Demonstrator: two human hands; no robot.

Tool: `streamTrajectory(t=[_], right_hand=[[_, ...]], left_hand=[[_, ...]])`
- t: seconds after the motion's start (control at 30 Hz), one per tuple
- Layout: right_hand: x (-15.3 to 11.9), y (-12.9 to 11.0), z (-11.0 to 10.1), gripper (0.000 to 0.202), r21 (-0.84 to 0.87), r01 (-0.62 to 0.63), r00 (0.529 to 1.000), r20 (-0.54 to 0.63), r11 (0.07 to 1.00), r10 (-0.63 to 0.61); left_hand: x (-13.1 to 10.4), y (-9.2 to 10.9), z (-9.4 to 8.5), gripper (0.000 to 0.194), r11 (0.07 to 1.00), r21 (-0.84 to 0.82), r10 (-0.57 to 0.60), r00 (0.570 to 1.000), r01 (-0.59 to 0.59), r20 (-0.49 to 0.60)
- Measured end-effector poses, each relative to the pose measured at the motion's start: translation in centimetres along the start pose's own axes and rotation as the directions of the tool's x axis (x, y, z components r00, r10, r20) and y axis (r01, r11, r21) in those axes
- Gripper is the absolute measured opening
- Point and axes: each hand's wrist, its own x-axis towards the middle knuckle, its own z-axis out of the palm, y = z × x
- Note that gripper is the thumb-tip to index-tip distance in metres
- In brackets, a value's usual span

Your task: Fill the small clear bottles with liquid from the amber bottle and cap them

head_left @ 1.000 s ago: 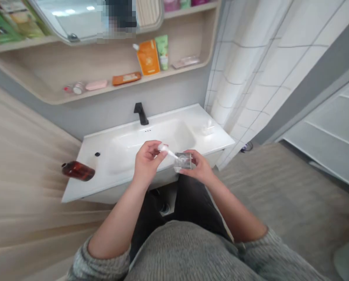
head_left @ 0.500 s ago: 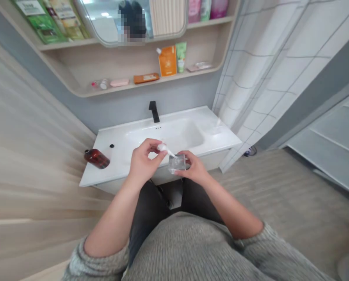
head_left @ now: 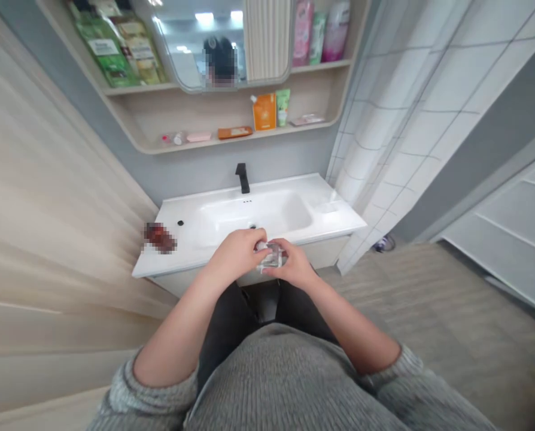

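Just in front of the sink's front edge, my right hand (head_left: 297,264) holds a small clear bottle (head_left: 275,257) lying sideways. My left hand (head_left: 236,254) is closed round a white cap (head_left: 261,246) at the bottle's mouth. The cap is mostly covered by the fingers, and whether it is seated on the bottle I cannot tell. Both hands nearly meet at the bottle. Behind them is the white sink (head_left: 276,209) with a black faucet (head_left: 243,178).
A red-brown bottle (head_left: 160,237) lies on the counter's left end. On the right of the counter sits a clear item (head_left: 329,205). Above, a wall shelf (head_left: 146,123) holds an orange pouch (head_left: 264,112), a green tube (head_left: 282,108) and several bottles. A curtain (head_left: 61,227) hangs at left.
My left hand has brought the white piece against the bottle's mouth; its thin stem no longer shows. The view has tilted up slightly.
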Motion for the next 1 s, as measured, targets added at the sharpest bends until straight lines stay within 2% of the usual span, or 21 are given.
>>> streamTrajectory(t=[0.03,0.13,0.2,0.23,0.3,0.37,0.43,0.5,0.53,0.63,0.7,0.8,0.87,0.93,1.0], right_hand=[[-0.1,-0.1,0.0,0.074,-0.010,0.002,1.000,0.007,1.000,-0.002],[-0.4,-0.5,-0.1,0.073,-0.010,0.000,1.000,0.002,1.000,0.000],[-0.5,-0.7,-0.2,0.075,-0.001,0.004,1.000,-0.006,1.000,-0.004],[-0.5,-0.7,-0.3,0.075,0.003,0.009,1.000,-0.002,1.000,-0.009],[-0.7,-0.8,-0.4,0.074,0.010,0.021,1.000,0.016,1.000,-0.021],[-0.8,-0.9,-0.5,0.073,0.002,0.026,0.999,0.031,1.000,-0.026],[-1.0,-0.9,-0.5,0.072,-0.009,0.021,0.999,0.033,1.000,-0.021],[-1.2,-1.0,-0.6,0.073,-0.006,0.022,0.999,0.033,1.000,-0.021],[-1.2,-1.1,-0.7,0.074,0.001,0.027,0.999,0.037,1.000,-0.027],[-1.4,-1.4,-0.8,0.073,0.009,0.045,0.997,0.062,0.999,-0.045],[-1.5,-1.7,-0.8,0.069,-0.005,0.054,0.996,0.077,0.999,-0.054],[-1.5,-1.9,-0.8,0.066,-0.004,0.051,0.996,0.077,0.999,-0.051],[-1.5,-2.0,-0.7,0.070,0.013,0.037,0.997,0.063,0.999,-0.038],[-1.5,-2.1,-0.6,0.074,0.021,0.033,0.998,0.061,0.999,-0.034],[-1.5,-2.1,-0.5,0.072,0.010,0.046,0.996,0.072,0.999,-0.047]], left_hand=[[-0.2,0.1,-0.2,0.009,0.999,-0.014,0.038,0.999,-0.037,0.032],[-0.7,0.5,-0.9,0.048,0.976,-0.084,0.211,0.972,-0.203,0.107],[-0.9,0.8,-1.1,0.064,0.968,-0.074,0.247,0.964,-0.240,0.102],[-0.9,1.0,-1.2,0.063,0.975,-0.038,0.219,0.972,-0.217,0.088],[-0.8,1.4,-1.4,0.045,0.989,0.052,0.136,0.987,-0.141,0.085],[-0.8,1.6,-1.6,0.029,0.985,0.089,0.136,0.980,-0.150,0.147],[-0.8,1.7,-1.7,0.037,0.969,0.042,0.228,0.952,-0.241,0.204],[-0.8,1.7,-1.7,0.048,0.957,0.006,0.285,0.940,-0.291,0.186],[-0.9,1.7,-1.6,0.048,0.960,0.019,0.272,0.949,-0.278,0.159],[-0.8,1.6,-1.3,0.025,0.976,0.110,0.175,0.979,-0.186,0.104],[-0.8,1.7,-1.3,0.012,0.972,0.105,0.194,0.970,-0.210,0.146],[-0.8,1.9,-1.5,0.030,0.946,0.028,0.311,0.927,-0.323,0.209],[-0.8,1.9,-1.8,0.036,0.950,0.054,0.294,0.941,-0.306,0.166],[-0.8,1.7,-2.1,0.025,0.968,0.101,0.217,0.968,-0.231,0.129],[-0.9,1.4,-2.2,0.014,0.976,0.064,0.197,0.967,-0.210,0.159]])
